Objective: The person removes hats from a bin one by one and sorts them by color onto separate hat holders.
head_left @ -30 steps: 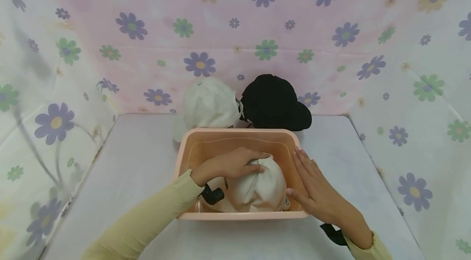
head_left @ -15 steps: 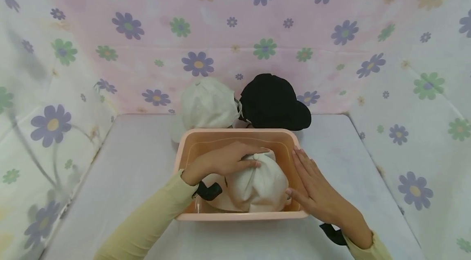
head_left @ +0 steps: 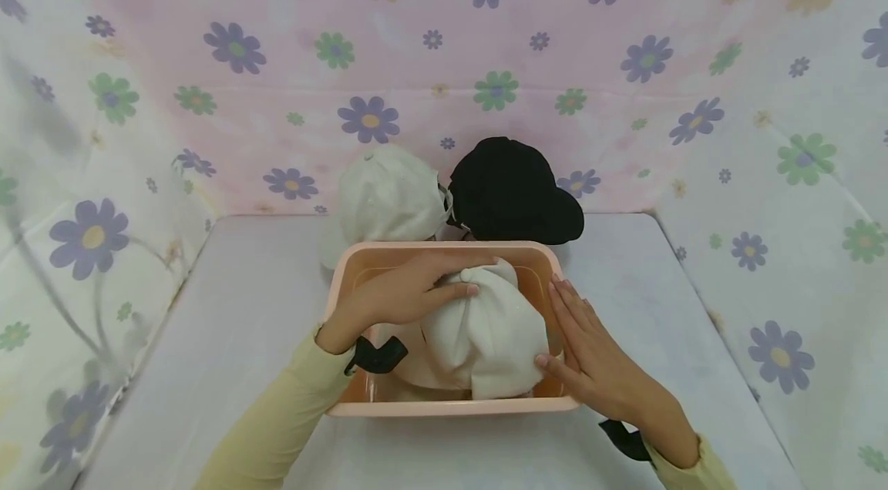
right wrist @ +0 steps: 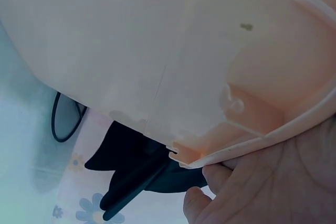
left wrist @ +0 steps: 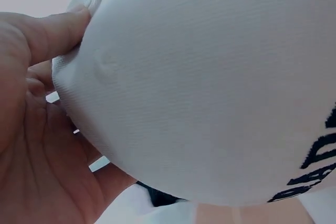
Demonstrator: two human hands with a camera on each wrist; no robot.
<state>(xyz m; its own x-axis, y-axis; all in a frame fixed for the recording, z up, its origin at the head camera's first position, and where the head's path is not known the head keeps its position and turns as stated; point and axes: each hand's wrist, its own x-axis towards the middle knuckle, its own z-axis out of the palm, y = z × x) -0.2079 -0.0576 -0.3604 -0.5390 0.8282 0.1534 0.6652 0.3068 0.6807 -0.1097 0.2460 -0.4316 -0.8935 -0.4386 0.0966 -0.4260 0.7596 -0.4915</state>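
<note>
My left hand pinches the crown of a white cap inside a peach plastic basin. In the left wrist view, the thumb presses on the cloth of the cap, with dark lettering at its lower right; part of the fingers is hidden behind it. My right hand rests along the basin's right rim, fingers straight and thumb reaching over the edge beside the cap. From the right wrist view, its palm lies against the rim of the basin.
Behind the basin, a second white cap and a black cap stand side by side on the pale table. Flower-printed cloth encloses the back and both sides.
My left hand has moved up and left, raising the white cap's crown towards the back of the basin. The right hand stays at the rim.
</note>
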